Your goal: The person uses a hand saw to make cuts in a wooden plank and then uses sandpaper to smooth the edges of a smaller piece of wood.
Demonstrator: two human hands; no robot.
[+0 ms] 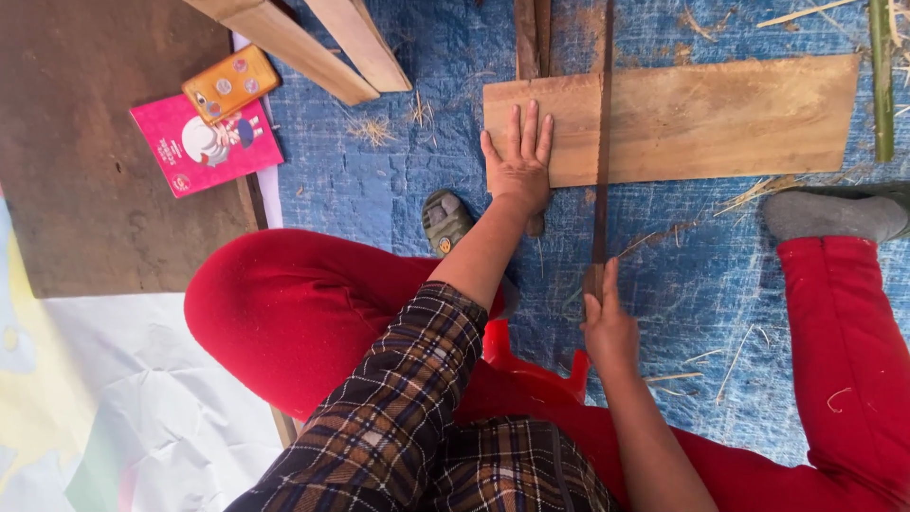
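**Saw on the plank, one hand flat, one hand on the handle**

Here, seen from above, the left hand [518, 161] lies open and flat, fingers spread, on the left end of a pale wooden plank [720, 118] that stretches across the upper middle of the frame. The plank lies on a blue tarpaulin [379, 180] strewn with straw-like shavings. Just right of that hand a long, dark saw [603, 142] runs top to bottom across the plank, its blade standing on edge. The right hand [607, 327], lower in the frame and near the centre, is closed around the saw's handle, with the forefinger laid along it; the handle itself is mostly hidden by the hand, so its shape is hard to tell.

A narrow dark strip of wood [532, 38] shows above the plank's left end and seems to run on beneath it. Both legs are in red trousers [284, 303], and the sleeve at lower centre is brown plaid. A sandalled foot [445, 223] sits below the plank's left corner, a grey-socked foot [834, 213] at the right edge.

At upper left a pink booklet [204, 147] and a small orange box [230, 83] rest on a brown board [85, 190]. Two pale timbers [322, 47] slant across the top, and a green stalk [882, 81] stands at the far upper right.
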